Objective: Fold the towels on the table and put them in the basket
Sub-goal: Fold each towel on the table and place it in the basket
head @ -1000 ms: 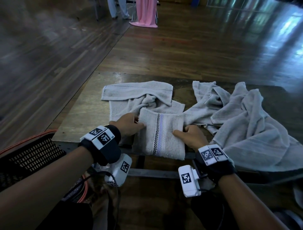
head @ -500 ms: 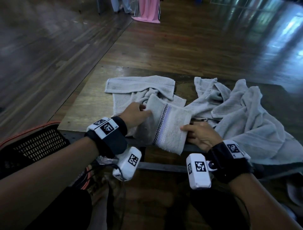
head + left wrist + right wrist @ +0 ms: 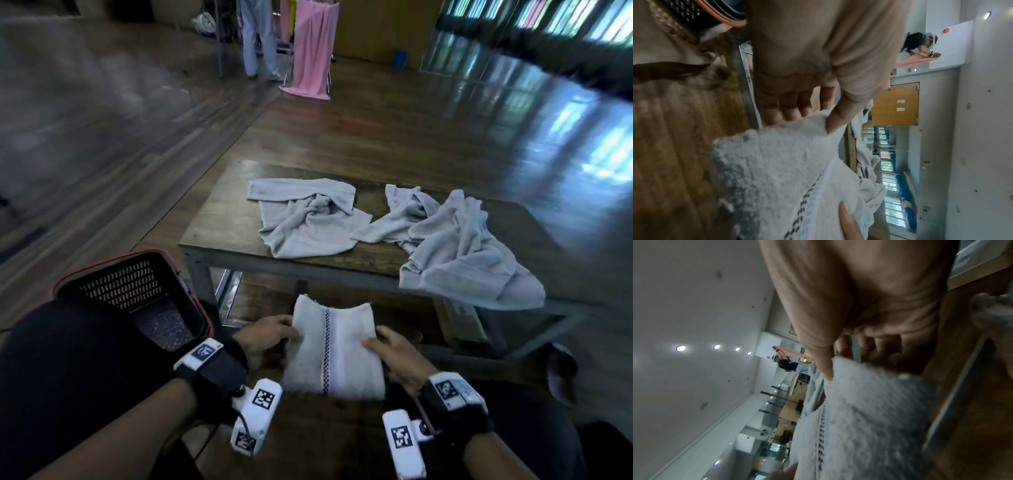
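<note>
**Inspector:** Where is the folded towel?

**Assistant:** The folded pale grey terry towel with a checked stripe is off the table, in the air in front of the person's lap and below the near edge of the dark wooden table. Its long axis and stripe run away from the body.

**Inspector:** And the hands?

**Assistant:** The left hand pinches the towel's left edge, thumb on top and fingers beneath, as the left wrist view confirms. The right hand clamps the right edge the same way. The towel spans the gap between them.

**Inspector:** Which relation governs the next move?

**Assistant:** The black perforated plastic basket with an orange rim stands on the floor to the person's left, just beside the table's left leg. The left hand is nearer to it. In my judgement the towel must travel leftward and down, held level so the fold keeps.

**Inspector:** Work outstanding?

**Assistant:** A crumpled grey towel lies at the table's middle. A larger rumpled grey towel heap at the right overhangs the near edge. Both are unfolded.
</note>
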A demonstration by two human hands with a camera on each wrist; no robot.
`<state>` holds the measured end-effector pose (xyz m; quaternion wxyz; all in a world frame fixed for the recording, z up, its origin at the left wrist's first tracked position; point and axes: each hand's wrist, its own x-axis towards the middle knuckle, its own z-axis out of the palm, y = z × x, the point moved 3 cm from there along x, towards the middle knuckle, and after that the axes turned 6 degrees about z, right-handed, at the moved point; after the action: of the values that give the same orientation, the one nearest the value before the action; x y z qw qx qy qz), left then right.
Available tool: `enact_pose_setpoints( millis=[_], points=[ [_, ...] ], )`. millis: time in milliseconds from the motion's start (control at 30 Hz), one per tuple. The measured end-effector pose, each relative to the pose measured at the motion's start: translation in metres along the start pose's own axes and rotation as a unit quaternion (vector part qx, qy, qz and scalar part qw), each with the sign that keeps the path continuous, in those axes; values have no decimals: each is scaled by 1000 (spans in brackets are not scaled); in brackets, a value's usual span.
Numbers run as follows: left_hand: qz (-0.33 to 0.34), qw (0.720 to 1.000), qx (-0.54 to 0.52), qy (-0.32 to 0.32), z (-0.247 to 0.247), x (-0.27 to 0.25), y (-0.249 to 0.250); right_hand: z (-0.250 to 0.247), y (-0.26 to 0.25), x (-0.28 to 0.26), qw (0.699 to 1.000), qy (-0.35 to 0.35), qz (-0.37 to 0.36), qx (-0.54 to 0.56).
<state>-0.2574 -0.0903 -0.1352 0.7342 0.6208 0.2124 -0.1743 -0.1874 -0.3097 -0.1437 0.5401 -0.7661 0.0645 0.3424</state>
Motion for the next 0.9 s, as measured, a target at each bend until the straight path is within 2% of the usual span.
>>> enact_pose_setpoints(
  millis=[133, 267, 467, 600, 667, 733, 900],
  points=[
    [69, 997, -4, 18, -14, -31, 30, 8, -47, -26, 998, -15, -58, -22],
    [158, 982, -32, 94, -39, -70, 84, 23, -120, -45, 988, -56, -141, -27],
    [239, 951, -41, 192, -88, -129, 134, 72, -212, -63, 957, -166, -231, -49],
    [273, 929, -71, 239, -137, -150, 147, 117, -253, -57, 938, -227, -258, -40],
    [263, 925, -100, 257, -159, -152, 136, 144, -261, -44, 933, -250, -254, -47],
    [225, 923, -136, 279, -180, -148, 112, 176, -256, -24, 934, -263, -232, -70],
    [94, 927, -149, 331, -231, -121, 17, 268, -190, 55, 945, -257, -115, -165]
  ],
)
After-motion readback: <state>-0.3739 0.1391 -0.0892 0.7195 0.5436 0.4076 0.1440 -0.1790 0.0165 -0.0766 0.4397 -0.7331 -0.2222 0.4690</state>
